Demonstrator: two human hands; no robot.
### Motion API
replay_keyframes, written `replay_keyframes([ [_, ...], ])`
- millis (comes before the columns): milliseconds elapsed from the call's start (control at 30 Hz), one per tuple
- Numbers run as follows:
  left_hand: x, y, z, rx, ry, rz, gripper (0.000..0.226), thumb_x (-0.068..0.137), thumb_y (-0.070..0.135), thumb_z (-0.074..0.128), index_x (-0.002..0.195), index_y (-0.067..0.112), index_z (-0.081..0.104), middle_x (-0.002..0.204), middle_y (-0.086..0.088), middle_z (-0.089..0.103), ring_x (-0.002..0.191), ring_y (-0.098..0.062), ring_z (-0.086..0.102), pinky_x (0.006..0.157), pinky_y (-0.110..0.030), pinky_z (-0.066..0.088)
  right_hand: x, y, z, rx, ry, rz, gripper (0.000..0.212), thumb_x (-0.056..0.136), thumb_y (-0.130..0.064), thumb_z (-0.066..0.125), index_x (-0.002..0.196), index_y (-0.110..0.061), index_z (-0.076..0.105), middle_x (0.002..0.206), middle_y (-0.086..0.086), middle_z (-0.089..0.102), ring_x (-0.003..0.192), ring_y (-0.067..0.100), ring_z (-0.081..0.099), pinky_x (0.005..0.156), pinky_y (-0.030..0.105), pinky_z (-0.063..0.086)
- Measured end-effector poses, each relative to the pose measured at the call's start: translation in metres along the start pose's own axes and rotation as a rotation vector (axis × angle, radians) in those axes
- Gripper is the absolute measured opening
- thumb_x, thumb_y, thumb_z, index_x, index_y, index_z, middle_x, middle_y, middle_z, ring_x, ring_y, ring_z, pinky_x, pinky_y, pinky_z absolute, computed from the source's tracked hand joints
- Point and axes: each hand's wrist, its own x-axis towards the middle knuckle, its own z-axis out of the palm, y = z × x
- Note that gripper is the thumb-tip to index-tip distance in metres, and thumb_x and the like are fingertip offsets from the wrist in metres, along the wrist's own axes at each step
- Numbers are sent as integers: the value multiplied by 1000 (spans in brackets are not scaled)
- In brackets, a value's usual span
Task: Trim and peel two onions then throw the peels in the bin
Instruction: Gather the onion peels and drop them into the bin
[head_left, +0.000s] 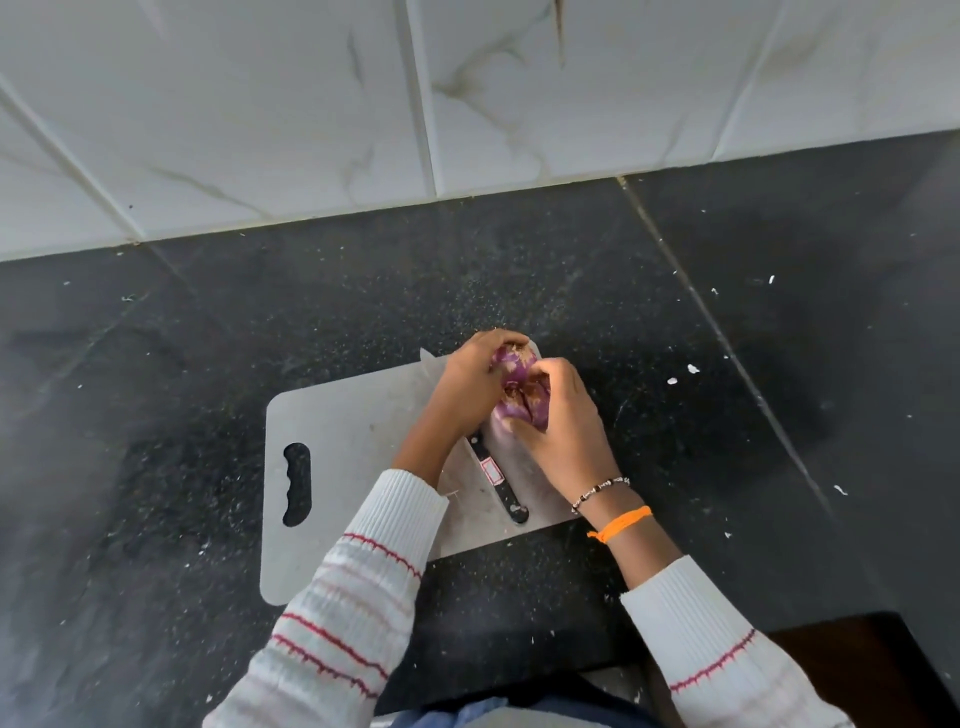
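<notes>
- Head view looks straight down at a dark speckled stone countertop with a pale marbled tile wall along its far edge, toward 12 o'clock.
- A light grey plastic cutting board with a handle slot lies at the centre of the counter.
- Both hands meet over the board's far corner, at about 1 o'clock from the board's middle, cupped around a purple-skinned onion.
- The left hand wraps the onion from its 9 o'clock side, clenched on it to hold it steady.
- The right hand closes on the onion from its 4 o'clock side, thumb and fingertips pinching at the brownish papery skin on top; both hands are touching the onion.
- The onion's long axis cannot be read for sure; a dry tuft shows at its 12 o'clock end.
- A black-handled kitchen knife lies untouched on the board just under the wrists, handle pointing toward 5 o'clock.
- Judging from this, peeling is under way, and the skin would pull away toward the right hand, which does the stripping.
- No second onion and no bin are in sight.
</notes>
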Motion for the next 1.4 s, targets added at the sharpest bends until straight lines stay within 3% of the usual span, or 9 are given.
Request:
replay_keyframes([
  [100, 1, 2, -2, -38, -17, -24, 35, 84, -1, 54, 111, 21, 61, 111, 5, 58, 101, -8, 49, 81, -13, 33, 0, 3, -3, -29, -58, 25, 50, 73, -20, 77, 115, -14, 51, 114, 2, 50, 101, 11, 49, 78, 16, 36],
  [233, 5, 2, -4, -49, 10, -58, 32, 78, 3, 63, 102, 24, 62, 102, 11, 60, 95, -5, 51, 70, -5, 33, -2, 6, -3, -27, -62, 39, 53, 70, -17, 78, 115, -15, 52, 115, 3, 52, 100, 9, 48, 82, 19, 40],
  [400, 5, 4, -7, -35, 110, -59, 31, 77, 2, 66, 103, 18, 61, 106, 1, 62, 93, -9, 51, 67, 6, 30, 0, 7, 0, -41, -59, 37, 51, 71, -12, 76, 114, -14, 49, 115, 4, 54, 104, 19, 54, 85, 36, 49],
  [500, -6, 2, -19, -103, 201, -91, 33, 78, 0, 66, 107, 15, 60, 106, -1, 61, 94, -13, 53, 67, -5, 33, -1, 7, 2, -40, -37, 37, 51, 73, -13, 75, 116, -12, 48, 116, 5, 53, 103, 21, 54, 83, 36, 50],
  [733, -61, -25, -50, -120, 335, -179, 40, 81, -3, 63, 116, 13, 54, 106, 3, 57, 94, -13, 53, 70, -14, 37, 0, -18, 3, 47, 66, 4, 48, 72, -8, 75, 114, -9, 51, 116, 7, 56, 105, 21, 54, 84, 33, 48],
  [833, -88, -39, -53, -68, 392, -229, 40, 83, -4, 60, 119, 12, 53, 112, -3, 57, 98, -16, 52, 77, -16, 35, -3, -33, 13, 41, 26, -50, 54, 73, -12, 76, 120, -10, 51, 120, 7, 56, 110, 21, 53, 87, 27, 45],
  [1000, -118, -55, -50, -5, 485, -247, 39, 83, 1, 61, 120, 11, 53, 117, -9, 56, 103, -25, 54, 83, -23, 35, -15, -46, 43, -47, -75, -114, 59, 75, -16, 74, 129, -11, 49, 126, 6, 51, 115, 22, 51, 94, 29, 44],
  [1267, -128, -63, -36, -59, 495, -226, 42, 83, 13, 65, 123, 15, 51, 117, -2, 56, 104, -16, 53, 82, -14, 32, -22, -44, 61, -206, -71, -142, 61, 69, -14, 78, 125, -10, 54, 121, 9, 58, 111, 29, 54, 99, 48, 42],
  [1400, -135, -66, -22, -65, 410, -160, 66, 82, 14, 67, 139, 10, 32, 139, -6, 40, 127, -18, 38, 101, -13, 23, -22, -37, 53, -149, -122, -78, 81, 68, -21, 81, 138, -12, 40, 133, 9, 51, 122, 26, 47, 103, 35, 37],
])
